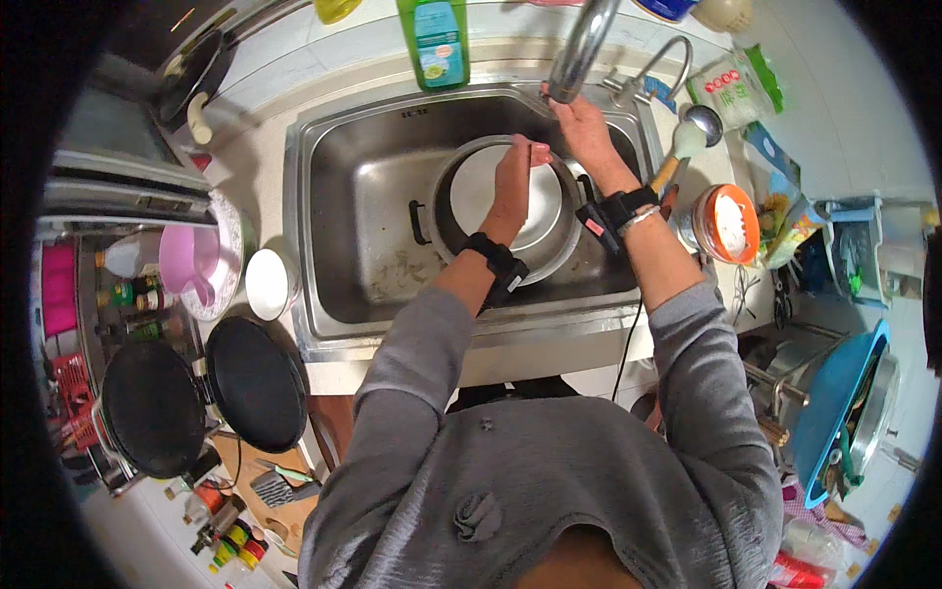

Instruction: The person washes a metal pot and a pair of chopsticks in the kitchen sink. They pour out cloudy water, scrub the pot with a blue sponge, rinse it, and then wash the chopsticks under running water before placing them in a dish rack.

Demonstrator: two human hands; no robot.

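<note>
A round metal pot [460, 254] with black side handles stands in the stainless steel sink [360, 213], and a pale round surface shows inside it. Over the pot is my left hand [513, 180], seen edge-on; whether it grips anything is unclear. My right hand [585, 136] reaches up beside the chrome faucet [585, 55], its fingers at the spout's lower end and partly hidden by it. The fingers' exact hold on the spout cannot be made out. Black bands circle both wrists.
A green detergent bottle [436, 44] stands behind the sink. On the right are a ladle [695, 132] and an orange-rimmed jar [728, 224]. At the left are a white cup [269, 283], a pink container [188, 258] and an open black double pan [254, 383].
</note>
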